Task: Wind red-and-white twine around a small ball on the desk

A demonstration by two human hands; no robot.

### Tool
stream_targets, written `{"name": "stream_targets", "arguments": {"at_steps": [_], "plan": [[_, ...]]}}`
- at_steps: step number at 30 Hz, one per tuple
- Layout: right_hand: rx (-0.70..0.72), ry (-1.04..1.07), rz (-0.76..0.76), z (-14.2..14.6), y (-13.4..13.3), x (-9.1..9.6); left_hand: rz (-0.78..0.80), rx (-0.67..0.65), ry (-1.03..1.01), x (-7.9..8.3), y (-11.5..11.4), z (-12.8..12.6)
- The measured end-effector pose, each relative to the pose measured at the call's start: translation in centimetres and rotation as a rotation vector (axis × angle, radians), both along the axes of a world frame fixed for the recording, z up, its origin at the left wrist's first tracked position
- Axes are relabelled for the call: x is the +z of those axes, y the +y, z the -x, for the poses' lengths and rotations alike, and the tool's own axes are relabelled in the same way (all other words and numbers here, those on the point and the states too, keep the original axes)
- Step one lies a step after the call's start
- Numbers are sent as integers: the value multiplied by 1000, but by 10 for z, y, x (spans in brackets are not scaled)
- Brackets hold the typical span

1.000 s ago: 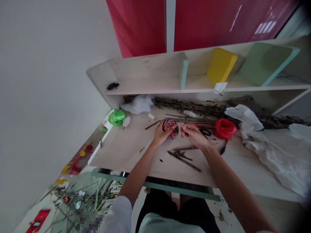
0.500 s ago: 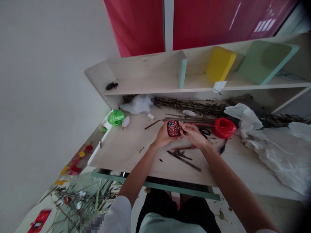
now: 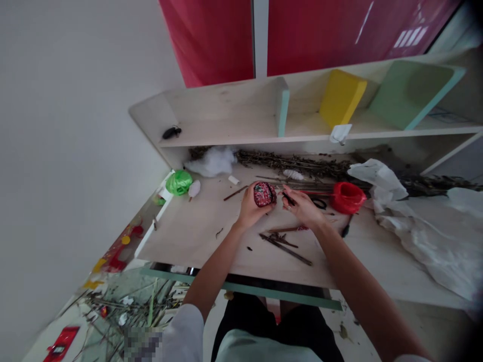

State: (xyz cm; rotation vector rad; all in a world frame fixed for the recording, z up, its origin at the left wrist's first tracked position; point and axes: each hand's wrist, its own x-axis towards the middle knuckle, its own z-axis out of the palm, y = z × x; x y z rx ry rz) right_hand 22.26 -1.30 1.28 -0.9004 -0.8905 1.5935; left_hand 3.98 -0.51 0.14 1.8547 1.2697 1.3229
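Observation:
My left hand (image 3: 249, 208) is closed around a ball of red-and-white twine (image 3: 263, 194), held just above the pale wooden desk (image 3: 196, 231). My right hand (image 3: 304, 207) sits close beside it on the right, its fingers pinched on a thin dark twig (image 3: 289, 198). The two hands are a short gap apart. Loose twigs (image 3: 285, 245) lie on the desk in front of my wrists.
A red twine roll (image 3: 347, 197) and black scissors (image 3: 320, 203) lie right of my hands. A green roll (image 3: 178, 182), white cotton (image 3: 212, 162) and a long bundle of dry branches (image 3: 302, 166) lie behind. Crumpled white plastic (image 3: 418, 226) covers the right side. Shelves stand at the back.
Half a second ago both hands were pressed together on the twine ball. They have since parted a little, and the ball has turned in my left hand.

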Motion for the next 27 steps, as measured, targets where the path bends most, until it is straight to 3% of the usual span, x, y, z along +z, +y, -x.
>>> {"name": "stream_targets", "arguments": {"at_steps": [8,27], "plan": [[42,-45,2,3,-2,1,-22,167,-150,6,5,7],[24,-26,-42,7,-4,5,-23,222,-109,5,5,9]]}}
